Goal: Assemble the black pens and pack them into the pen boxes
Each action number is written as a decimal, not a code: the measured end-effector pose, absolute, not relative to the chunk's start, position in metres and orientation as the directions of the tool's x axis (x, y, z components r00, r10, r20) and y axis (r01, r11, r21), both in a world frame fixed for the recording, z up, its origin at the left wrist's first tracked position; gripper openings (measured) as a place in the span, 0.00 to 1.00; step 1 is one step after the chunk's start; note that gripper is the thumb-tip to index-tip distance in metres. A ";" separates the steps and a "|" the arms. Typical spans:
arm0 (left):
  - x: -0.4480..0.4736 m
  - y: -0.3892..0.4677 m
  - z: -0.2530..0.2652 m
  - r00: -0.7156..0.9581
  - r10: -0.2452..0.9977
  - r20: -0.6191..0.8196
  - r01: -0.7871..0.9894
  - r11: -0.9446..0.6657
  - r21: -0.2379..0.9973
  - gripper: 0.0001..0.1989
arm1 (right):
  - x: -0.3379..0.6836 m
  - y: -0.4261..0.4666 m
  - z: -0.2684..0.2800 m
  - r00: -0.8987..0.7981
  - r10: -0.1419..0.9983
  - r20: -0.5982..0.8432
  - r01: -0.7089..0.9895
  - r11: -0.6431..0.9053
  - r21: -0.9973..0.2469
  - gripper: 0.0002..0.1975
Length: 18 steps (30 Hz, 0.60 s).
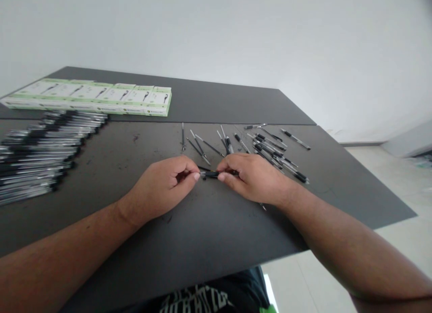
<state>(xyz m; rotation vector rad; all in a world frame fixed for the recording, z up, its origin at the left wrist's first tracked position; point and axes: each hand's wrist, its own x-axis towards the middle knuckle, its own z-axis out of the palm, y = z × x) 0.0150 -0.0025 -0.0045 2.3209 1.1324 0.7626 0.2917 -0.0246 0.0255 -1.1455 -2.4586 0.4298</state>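
Between my two hands, low over the table, is a pen (211, 174) with a black grip and a clear tip end. Thumb and forefinger of my left hand (168, 182) pinch its left end. My right hand (254, 178) is closed round the other end, hiding much of it. Just beyond my fingers lie several loose ink refills (199, 146). Behind and to the right of my right hand is a loose heap of clear pen barrels (270, 149) with black grips.
A long pile of pens (54, 146) with black grips covers the table's left side. Behind it stands a row of green and white pen boxes (111, 97). Small dark specks dot the grey table (141, 155). A white wall rises behind; the table's right edge borders the floor.
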 end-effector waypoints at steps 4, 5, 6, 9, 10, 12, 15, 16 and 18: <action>0.015 -0.002 -0.005 0.504 0.817 0.280 0.576 -0.560 0.596 0.12 | 0.292 -0.025 0.025 -0.576 0.783 0.234 0.669 0.617 -0.416 0.04; 0.015 -0.002 -0.005 0.504 0.818 0.277 0.578 -0.558 0.596 0.12 | 0.292 -0.025 0.025 -0.585 0.780 0.222 0.681 0.621 -0.389 0.03; 0.015 -0.002 -0.005 0.504 0.819 0.274 0.579 -0.556 0.596 0.12 | 0.292 -0.025 0.025 -0.589 0.780 0.211 0.693 0.622 -0.364 0.05; 0.015 -0.002 -0.004 0.503 0.822 0.267 0.582 -0.551 0.598 0.12 | 0.293 -0.026 0.024 -0.581 0.788 0.204 0.712 0.613 -0.342 0.10; 0.016 -0.003 -0.004 0.503 0.823 0.264 0.583 -0.549 0.599 0.12 | 0.293 -0.026 0.025 -0.573 0.792 0.211 0.709 0.608 -0.356 0.08; 0.016 -0.003 -0.003 0.504 0.823 0.263 0.582 -0.548 0.601 0.12 | 0.293 -0.026 0.025 -0.564 0.794 0.224 0.699 0.604 -0.383 0.07; 0.017 -0.003 -0.003 0.503 0.825 0.257 0.580 -0.543 0.607 0.12 | 0.292 -0.026 0.027 -0.578 0.788 0.211 0.700 0.612 -0.368 0.04; 0.017 -0.003 -0.003 0.502 0.827 0.254 0.582 -0.540 0.608 0.12 | 0.292 -0.026 0.027 -0.589 0.785 0.195 0.703 0.616 -0.355 0.05; 0.017 -0.003 -0.003 0.498 0.829 0.253 0.584 -0.537 0.608 0.12 | 0.292 -0.026 0.027 -0.602 0.780 0.172 0.703 0.620 -0.348 0.09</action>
